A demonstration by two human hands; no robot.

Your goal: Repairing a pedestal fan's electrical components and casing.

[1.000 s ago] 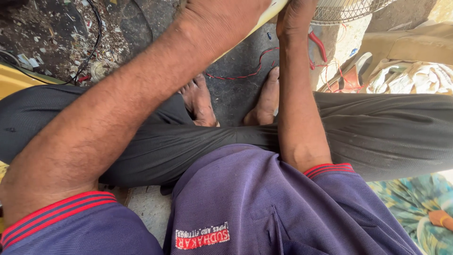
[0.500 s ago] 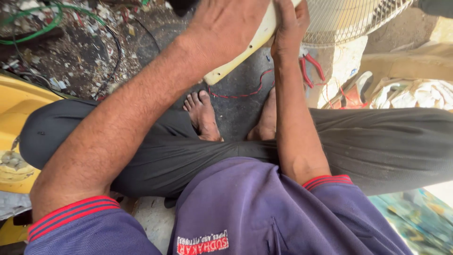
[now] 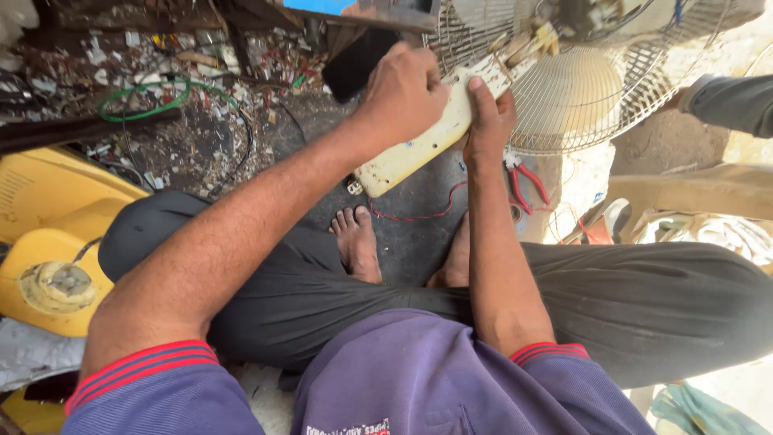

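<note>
Above my crossed legs, both hands are gripping a cream-coloured plastic panel.

Up near the wire fan guard (image 3: pixel 596 89), the long cream panel (image 3: pixel 419 145) is tilting from lower left to upper right, a small metal fitting hanging at its lower end. My left hand (image 3: pixel 403 93) is curling closed over its upper edge, knuckles toward me, forearm stretching diagonally across the view. My right hand (image 3: pixel 489 121) is clamping the panel's right side, thumb pressing flat on the top face, forearm running straight up from my purple sleeve. Red-handled pliers (image 3: pixel 527 179) are lying on the floor just beside my right wrist, a thin red wire (image 3: pixel 419 213) trailing under the panel, and a yellow casing (image 3: pixel 48 266) is sitting at far left.
</note>
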